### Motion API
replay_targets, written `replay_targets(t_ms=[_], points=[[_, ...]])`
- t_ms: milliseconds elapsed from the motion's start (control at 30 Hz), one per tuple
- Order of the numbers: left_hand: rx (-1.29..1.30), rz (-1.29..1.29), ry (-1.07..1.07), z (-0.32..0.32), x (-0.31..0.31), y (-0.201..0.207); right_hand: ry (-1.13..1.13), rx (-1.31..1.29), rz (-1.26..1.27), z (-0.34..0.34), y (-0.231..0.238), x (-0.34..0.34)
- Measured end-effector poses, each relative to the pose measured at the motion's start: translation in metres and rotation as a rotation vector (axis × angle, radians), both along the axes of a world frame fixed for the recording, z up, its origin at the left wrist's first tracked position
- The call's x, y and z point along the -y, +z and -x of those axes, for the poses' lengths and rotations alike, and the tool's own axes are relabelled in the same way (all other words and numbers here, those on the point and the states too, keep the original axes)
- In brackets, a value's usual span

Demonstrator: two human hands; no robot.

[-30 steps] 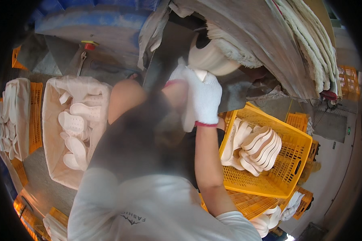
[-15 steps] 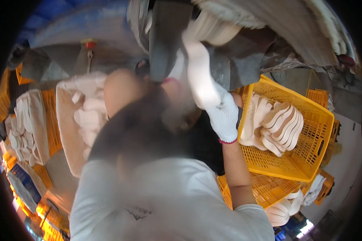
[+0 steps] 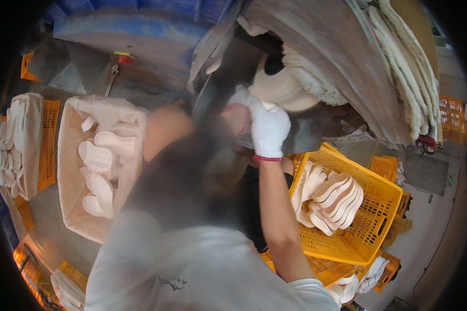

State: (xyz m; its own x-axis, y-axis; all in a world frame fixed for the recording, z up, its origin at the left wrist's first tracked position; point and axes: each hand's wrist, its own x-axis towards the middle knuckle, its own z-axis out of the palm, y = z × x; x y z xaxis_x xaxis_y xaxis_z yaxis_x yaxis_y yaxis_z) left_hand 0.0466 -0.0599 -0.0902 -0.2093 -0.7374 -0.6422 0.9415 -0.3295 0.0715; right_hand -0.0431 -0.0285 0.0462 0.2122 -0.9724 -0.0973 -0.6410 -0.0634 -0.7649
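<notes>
My right hand (image 3: 271,129), in a white knit glove with a red cuff, is closed at the front of a dark machine. A pale sliver of a white shoe sole (image 3: 268,105) shows at its fingers; the rest of the sole is hidden. Right beside it, my left hand (image 3: 238,98), gloved the same way, has its fingers drawn together against the right one. What its fingertips grip is mostly covered. Just beyond both hands is a cream, rounded wheel-like part (image 3: 283,90) with a shaggy edge (image 3: 311,78), under hanging grey cloth (image 3: 316,46).
A yellow crate (image 3: 371,228) at my right holds stacked white soles (image 3: 340,199). To the left stands a cloth-lined bin (image 3: 70,207) with loose soles (image 3: 98,155). Further left is another lined crate (image 3: 46,150). A wrench (image 3: 111,78) hangs near a red knob (image 3: 124,59).
My right hand has carried the white sole up and left from beside the crate to meet my left hand at the wheel-like part. The whole view has shifted.
</notes>
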Motion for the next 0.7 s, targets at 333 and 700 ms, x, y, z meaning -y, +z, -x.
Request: replay_targets(t_ms=[333, 700], points=[[0.021, 0.321, -0.054, 0.01, -0.052, 0.037, -0.022, -0.022, 0.252, 0.066, 0.011, -0.118], [0.054, 0.24, 0.051, 0.021, -0.093, 0.09, 0.078, -0.152, -0.023, 0.11, 0.02, -0.172]])
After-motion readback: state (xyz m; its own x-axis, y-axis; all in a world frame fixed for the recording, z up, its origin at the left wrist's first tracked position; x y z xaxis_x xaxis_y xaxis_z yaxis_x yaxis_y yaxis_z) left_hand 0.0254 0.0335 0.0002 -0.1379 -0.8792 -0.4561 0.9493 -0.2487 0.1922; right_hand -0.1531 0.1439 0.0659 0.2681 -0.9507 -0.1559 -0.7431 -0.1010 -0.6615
